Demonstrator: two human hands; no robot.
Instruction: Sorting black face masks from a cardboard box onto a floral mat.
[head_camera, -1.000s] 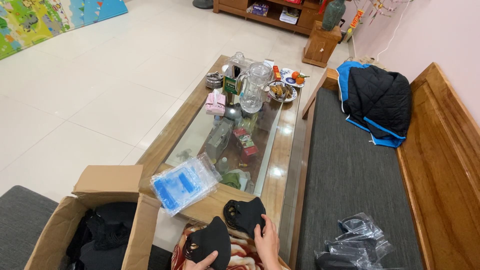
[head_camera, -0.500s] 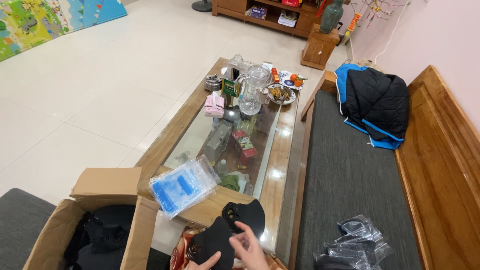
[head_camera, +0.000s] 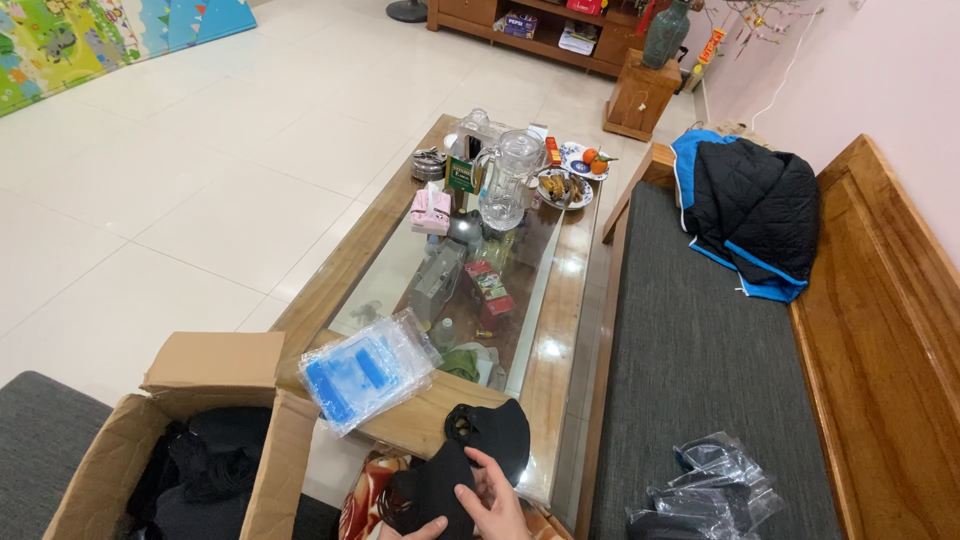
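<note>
At the bottom edge, both my hands hold black fabric face masks over the near end of the glass-topped wooden coffee table (head_camera: 565, 330). My right hand (head_camera: 497, 497) presses its fingers on one black mask (head_camera: 432, 487). Only the fingertips of my left hand (head_camera: 415, 529) show, gripping the same mask from below. A second black mask (head_camera: 495, 428) lies just beyond, touching the first, on the table's wooden end. A clear bag of blue items (head_camera: 365, 368) lies to the left of it on the table corner.
An open cardboard box (head_camera: 270, 460) with dark cloth stands at lower left. Crumpled clear bags (head_camera: 715, 490) and a black-and-blue jacket (head_camera: 750, 205) lie on the grey bench cushion on the right. A glass jug (head_camera: 510, 178), plates and small boxes crowd the table's far end.
The two masks, held apart a second ago, have come together. My right hand has moved left and down onto the mask in my left hand.
</note>
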